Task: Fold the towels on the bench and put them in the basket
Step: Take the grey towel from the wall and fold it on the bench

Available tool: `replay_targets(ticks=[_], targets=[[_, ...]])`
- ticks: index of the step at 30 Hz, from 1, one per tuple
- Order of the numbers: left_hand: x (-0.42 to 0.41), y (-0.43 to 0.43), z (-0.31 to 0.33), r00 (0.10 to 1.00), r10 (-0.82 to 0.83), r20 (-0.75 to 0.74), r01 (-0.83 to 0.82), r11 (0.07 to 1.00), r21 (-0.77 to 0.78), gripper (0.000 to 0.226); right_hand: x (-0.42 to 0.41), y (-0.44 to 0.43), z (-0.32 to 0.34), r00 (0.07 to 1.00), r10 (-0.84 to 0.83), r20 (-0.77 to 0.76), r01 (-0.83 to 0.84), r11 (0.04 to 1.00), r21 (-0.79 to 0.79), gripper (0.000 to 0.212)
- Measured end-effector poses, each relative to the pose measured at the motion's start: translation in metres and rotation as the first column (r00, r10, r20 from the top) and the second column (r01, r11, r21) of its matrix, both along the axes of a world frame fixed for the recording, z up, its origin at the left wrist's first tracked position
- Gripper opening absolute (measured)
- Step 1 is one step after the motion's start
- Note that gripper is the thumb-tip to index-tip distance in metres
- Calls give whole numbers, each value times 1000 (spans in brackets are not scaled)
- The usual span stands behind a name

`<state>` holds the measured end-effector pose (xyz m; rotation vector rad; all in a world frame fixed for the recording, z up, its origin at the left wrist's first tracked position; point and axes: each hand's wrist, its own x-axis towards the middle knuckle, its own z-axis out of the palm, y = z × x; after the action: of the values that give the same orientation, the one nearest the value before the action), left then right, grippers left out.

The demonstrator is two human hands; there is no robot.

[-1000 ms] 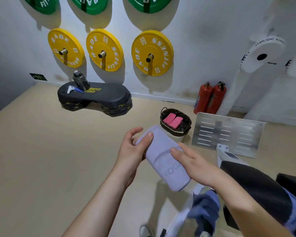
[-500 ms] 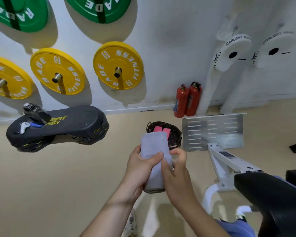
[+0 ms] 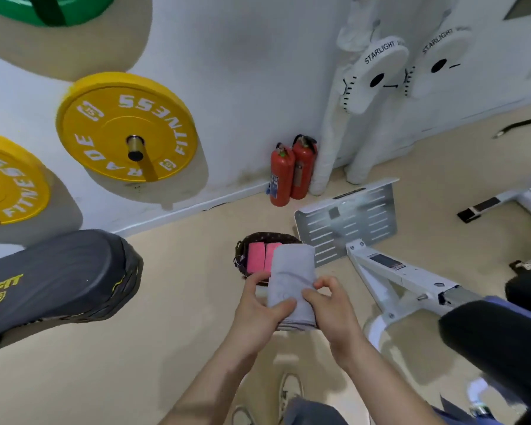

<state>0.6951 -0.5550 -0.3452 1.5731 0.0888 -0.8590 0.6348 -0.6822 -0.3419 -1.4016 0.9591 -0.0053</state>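
**A:** Looking through the head view: gripping the folded grey towel [image 3: 292, 271] with the left hand [image 3: 262, 311], thumb lying across the top. Pinching its right edge with the right hand [image 3: 334, 308], fingers curled.

**B:** Clamping it from both sides why?

**A:** Probably stopping the folds from springing open while carrying.

**B:** Resting anywhere?

**A:** No, hanging in the air over the near rim of the dark basket [image 3: 242, 256] on the floor. Seemingly lining it up lengthwise with the pink towels [image 3: 255, 259] lying side by side inside, and leaving room beside them.

**B:** Counting the task's things?

**A:** Counting one grey towel in hand, two pink ones in the basket, one basket. Also noticing a bluish strip [image 3: 509, 305] on the black bench [image 3: 488, 329], possibly another towel, though too unclear to be saying so.

**B:** Counting the rest?

**A:** Counting two red fire extinguishers [image 3: 281, 179] standing together in the corner. Seeing two yellow plates [image 3: 126, 127] and one green plate [image 3: 43, 7] hanging on the wall, clear of the floor.
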Motion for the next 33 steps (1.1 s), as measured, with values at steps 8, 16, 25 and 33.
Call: replay_targets(ticks=[8,16,25,33], targets=[[86,-51,-114,947,-322,-1,311,915,257,31,82,-70,-115,969,83,-235,-107,990,-92,16],[205,-92,-315,649,-724,234,426,600,677,43,194,-136,-298,879,188,-439,-344,887,-309,22],[262,-140,-510,196,-974,116,433,192,881,87,241,-134,-484,806,188,-562,-476,770,-425,22],[268,-133,-521,73,-995,75,332,95,938,93,249,-134,-517,740,172,-651,-488,802,-343,17]])
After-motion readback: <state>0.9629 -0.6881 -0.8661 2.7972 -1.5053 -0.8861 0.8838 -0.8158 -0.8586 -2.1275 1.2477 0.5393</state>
